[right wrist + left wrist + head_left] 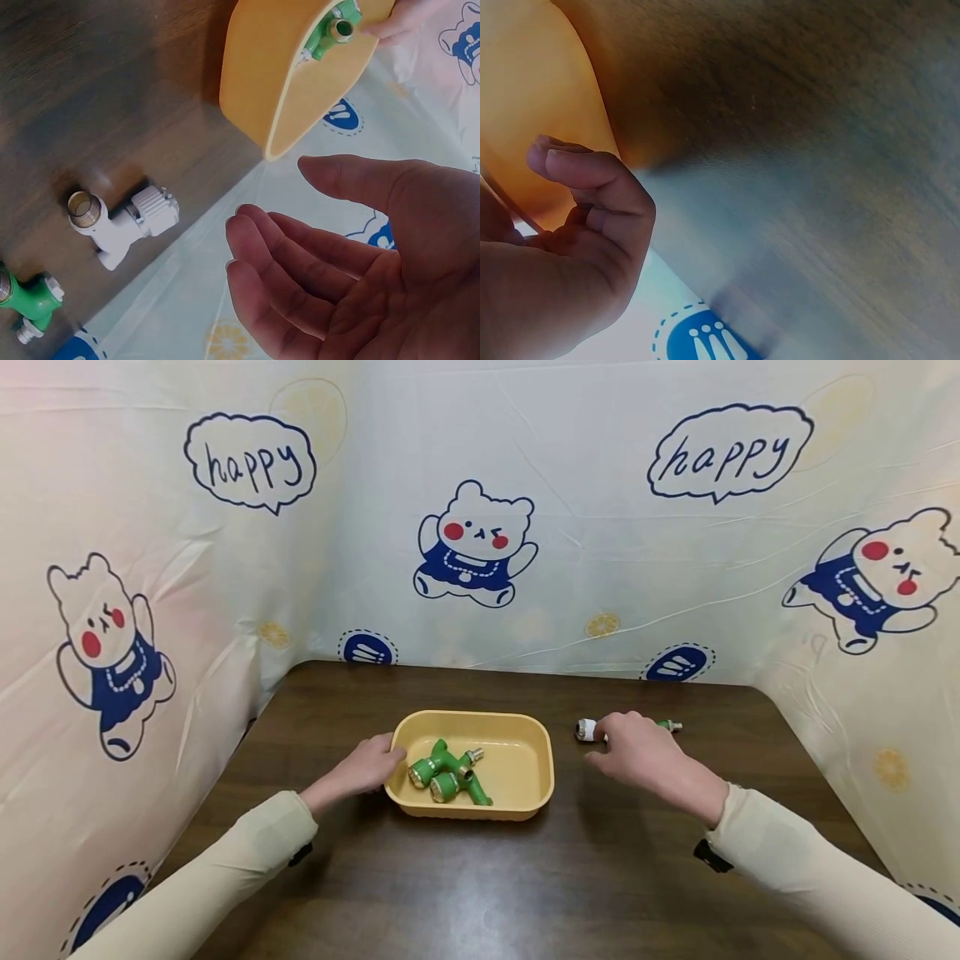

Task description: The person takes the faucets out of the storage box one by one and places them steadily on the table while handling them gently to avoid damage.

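My left hand grips the left end of a yellow plastic basin, thumb over the rim; in the left wrist view its fingers curl against the basin wall. Two green valves with threaded metal ends lie together in the left half of the basin. Over on the right, my right hand hovers with nothing in it, fingers loosely bent and thumb apart. Near it on the table lies a white valve with a ribbed knob, partly covered by the hand in the head view. Another green valve lies beyond it.
A dark brown wooden table carries everything. Pale curtains printed with cartoon bears enclose its back and both sides. The basin stands near the table's middle, left of the loose valves.
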Motion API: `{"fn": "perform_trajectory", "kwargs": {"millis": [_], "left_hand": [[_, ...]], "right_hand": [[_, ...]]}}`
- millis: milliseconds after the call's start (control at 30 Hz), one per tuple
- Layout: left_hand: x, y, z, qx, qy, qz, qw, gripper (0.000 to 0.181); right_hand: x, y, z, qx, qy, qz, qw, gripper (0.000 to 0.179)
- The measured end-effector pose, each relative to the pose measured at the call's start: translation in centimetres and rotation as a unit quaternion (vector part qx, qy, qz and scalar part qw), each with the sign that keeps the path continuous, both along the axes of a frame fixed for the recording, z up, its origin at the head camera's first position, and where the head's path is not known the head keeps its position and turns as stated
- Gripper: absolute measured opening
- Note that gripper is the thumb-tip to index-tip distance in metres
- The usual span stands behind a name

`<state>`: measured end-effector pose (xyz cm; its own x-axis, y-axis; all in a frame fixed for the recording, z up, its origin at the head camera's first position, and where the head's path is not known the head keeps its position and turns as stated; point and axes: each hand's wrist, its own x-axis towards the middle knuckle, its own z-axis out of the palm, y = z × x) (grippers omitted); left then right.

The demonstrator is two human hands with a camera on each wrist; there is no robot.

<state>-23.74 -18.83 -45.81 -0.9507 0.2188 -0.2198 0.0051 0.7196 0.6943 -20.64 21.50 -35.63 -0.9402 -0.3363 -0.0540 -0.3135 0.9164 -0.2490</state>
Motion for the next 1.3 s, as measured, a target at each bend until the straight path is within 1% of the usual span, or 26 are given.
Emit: {"fn": "perform_trajectory", "kwargs": {"millis": [200,467,600,733,767,800,900,1000,1033,1133,1167,1233,1300], "left_hand": [[-0.1,0.0,0.0,-0.003,-0.007,0.001,1.0,0.042],[0.3,0.1,0.3,0.009,-0.019,0.003,0.9998,0.045],[0.4,0.2,0.4,0.013,-0.01,0.0,0.9999,0.045],[0.2,0.1,0.0,0.021,0.003,-0.004,0.9998,0.045],[0.1,0.0,-0.2,0.025,0.004,-0.006,0.9997,0.045],[-0.5,-0.6,-1.5,0.04,0.02,-0.021,0.9988,0.046],[-1.3,-1.2,-2.9,0.049,0.033,-0.039,0.9975,0.048],[-2.8,-2.2,-5.3,0.048,0.047,-0.048,0.9966,0.049],[-3.0,-2.0,-5.3,0.035,0.035,-0.036,0.9981,0.048],[-4.1,-2.5,-7.2,0.028,0.03,-0.026,0.9988,0.044],[-4.3,-2.6,-7.6,0.026,0.028,-0.025,0.9989,0.043],[-3.4,-2.4,-7.0,0.023,0.048,-0.037,0.9979,0.04],[-3.4,-2.5,-7.0,0.024,0.043,-0.035,0.9982,0.039]], "right_hand": [[0.1,-0.5,0.2,0.005,-0.002,-0.001,1.0,0.024],[0.1,-1.4,0.2,0.012,-0.013,-0.005,0.9998,0.024],[-0.1,-1.6,0.1,0.006,-0.015,0.0,0.9999,0.023],[-0.2,-1.9,0.0,0.0,-0.019,0.004,0.9998,0.023],[-0.2,-2.0,0.0,0.001,-0.02,0.005,0.9998,0.023],[-0.3,-2.1,0.1,0.001,-0.021,0.005,0.9998,0.023],[-0.3,-2.4,0.2,0.003,-0.022,0.003,0.9997,0.023],[-0.4,-2.8,0.2,0.006,-0.019,0.002,0.9998,0.024],[-0.3,-2.9,0.1,0.008,-0.019,0.003,0.9998,0.024],[-0.3,-3.2,0.0,0.013,-0.017,0.011,0.9997,0.024],[-0.3,-3.2,-0.1,0.014,-0.016,0.013,0.9997,0.024],[-0.4,-3.4,-0.2,0.016,-0.012,0.017,0.9997,0.024],[-0.4,-3.6,-0.2,0.017,-0.006,0.019,0.9996,0.024]]}}
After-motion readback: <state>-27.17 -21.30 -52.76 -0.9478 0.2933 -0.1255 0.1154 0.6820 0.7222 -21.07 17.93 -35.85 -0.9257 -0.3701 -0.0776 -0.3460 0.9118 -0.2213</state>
